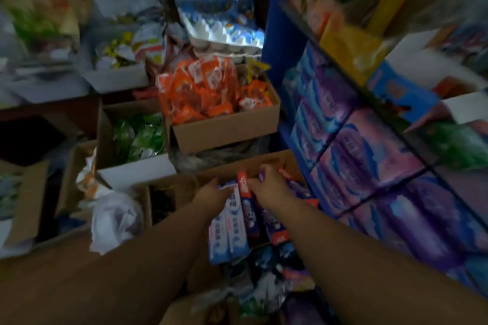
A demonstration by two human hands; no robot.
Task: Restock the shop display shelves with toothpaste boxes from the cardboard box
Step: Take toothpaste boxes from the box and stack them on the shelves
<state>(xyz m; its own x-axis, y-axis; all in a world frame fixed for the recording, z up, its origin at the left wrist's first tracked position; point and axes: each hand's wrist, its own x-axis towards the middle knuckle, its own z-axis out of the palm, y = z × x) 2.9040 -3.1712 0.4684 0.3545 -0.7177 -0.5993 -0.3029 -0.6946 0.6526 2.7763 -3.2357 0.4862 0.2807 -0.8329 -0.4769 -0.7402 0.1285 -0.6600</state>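
My left hand (211,194) and right hand (269,187) both grasp long, glossy toothpaste boxes (232,221); behind my fingers is the brown cardboard box (237,166).

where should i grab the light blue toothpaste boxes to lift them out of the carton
Grip the light blue toothpaste boxes at their far top ends, coming down from above. They lean lengthwise in the cardboard box, far ends raised, where the left hand already is.

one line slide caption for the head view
Both hands gather toothpaste boxes from a cardboard box beside stocked shelves.
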